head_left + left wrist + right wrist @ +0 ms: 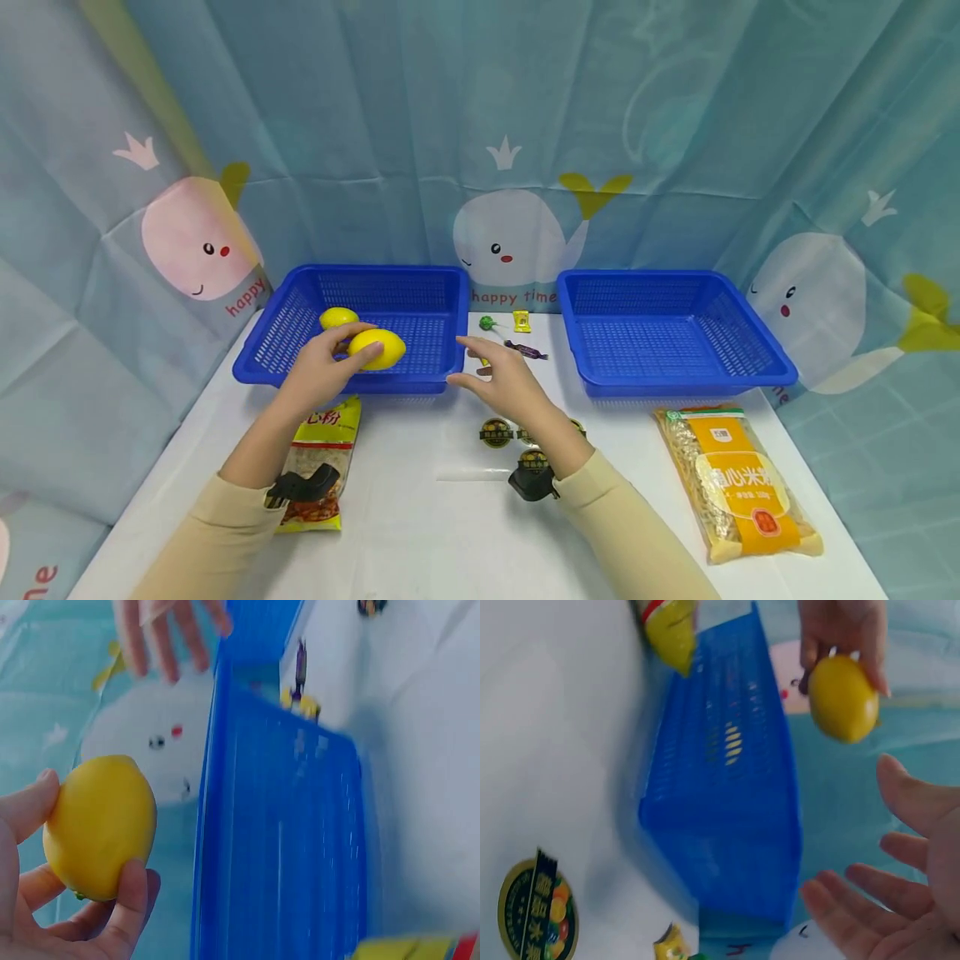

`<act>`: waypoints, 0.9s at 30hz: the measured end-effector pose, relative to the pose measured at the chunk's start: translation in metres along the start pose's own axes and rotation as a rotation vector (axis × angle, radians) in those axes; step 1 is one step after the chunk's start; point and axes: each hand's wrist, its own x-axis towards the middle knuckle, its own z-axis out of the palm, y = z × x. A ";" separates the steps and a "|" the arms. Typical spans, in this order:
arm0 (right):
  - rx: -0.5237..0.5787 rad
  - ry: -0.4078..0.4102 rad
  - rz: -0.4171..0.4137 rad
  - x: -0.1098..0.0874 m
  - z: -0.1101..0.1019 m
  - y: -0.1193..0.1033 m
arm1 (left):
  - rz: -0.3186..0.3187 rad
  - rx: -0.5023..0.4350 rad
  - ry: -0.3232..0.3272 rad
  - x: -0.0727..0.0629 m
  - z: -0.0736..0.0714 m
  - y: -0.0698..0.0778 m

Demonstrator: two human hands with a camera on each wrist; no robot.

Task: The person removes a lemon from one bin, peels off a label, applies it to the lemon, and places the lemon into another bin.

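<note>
My left hand (pixel 324 364) holds a yellow lemon (pixel 379 349) above the front part of the left blue basket (pixel 352 385). In the left wrist view, the thumb and fingers curl round that lemon (pixel 101 825). A second lemon (pixel 339 317) lies inside the same basket, behind the hand. My right hand (pixel 504 380) hovers just right of the basket with fingers spread and nothing in them. The right wrist view also shows this hand (pixel 900 900) apart from the held lemon (pixel 844 699).
A second blue basket (pixel 678 387) stands at right. Between the baskets lie a green lollipop (pixel 487 322), a yellow wrapped candy (pixel 521 321) and a purple candy (pixel 527 350). Noodle packets lie at left (pixel 322 450) and right (pixel 738 483). Round stickers (pixel 497 432) lie near the middle.
</note>
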 end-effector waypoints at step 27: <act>0.440 0.137 -0.056 -0.040 -0.015 0.000 | 0.014 -0.282 -0.080 -0.017 0.084 0.072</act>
